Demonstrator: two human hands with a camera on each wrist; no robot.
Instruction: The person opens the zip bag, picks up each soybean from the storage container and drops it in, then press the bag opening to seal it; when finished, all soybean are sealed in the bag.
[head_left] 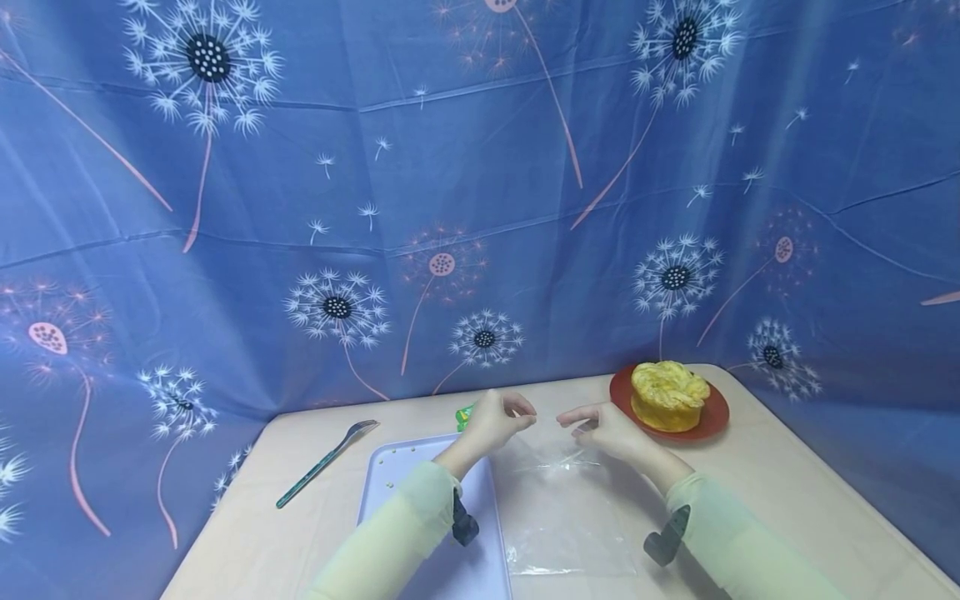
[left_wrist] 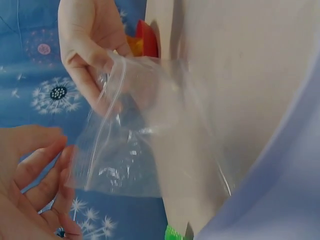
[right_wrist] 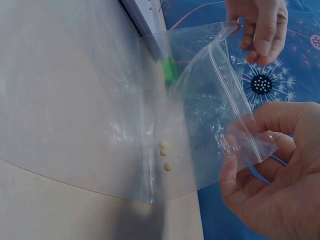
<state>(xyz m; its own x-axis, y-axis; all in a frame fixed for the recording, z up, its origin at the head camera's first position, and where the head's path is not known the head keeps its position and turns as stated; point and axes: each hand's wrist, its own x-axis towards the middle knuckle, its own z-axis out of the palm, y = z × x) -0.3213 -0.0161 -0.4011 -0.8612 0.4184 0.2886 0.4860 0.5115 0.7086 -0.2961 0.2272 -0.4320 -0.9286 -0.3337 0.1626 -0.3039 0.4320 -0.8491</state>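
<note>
A clear zip-lock bag (right_wrist: pixel 200 115) is held up by its zip end between the two hands, its lower part trailing onto the table. My left hand (head_left: pixel 491 423) pinches one top corner; in the left wrist view the left hand (left_wrist: pixel 37 185) has its fingertips against the bag's edge. On the other corner, my right hand (head_left: pixel 611 433) grips the plastic between thumb and fingers, seen close in the right wrist view as the right hand (right_wrist: pixel 280 165). A few small round pale-yellow beans (right_wrist: pixel 167 167) show through the bag.
A pale lavender tray (head_left: pixel 480 500) with several small yellow bits lies under the left forearm. Behind it sits a green packet (head_left: pixel 463 416). A fork (head_left: pixel 326 464) lies left. Back right, a red plate (head_left: pixel 718 417) bears a yellow braided bread (head_left: pixel 667 398). A blue curtain (head_left: pixel 525 208) hangs behind.
</note>
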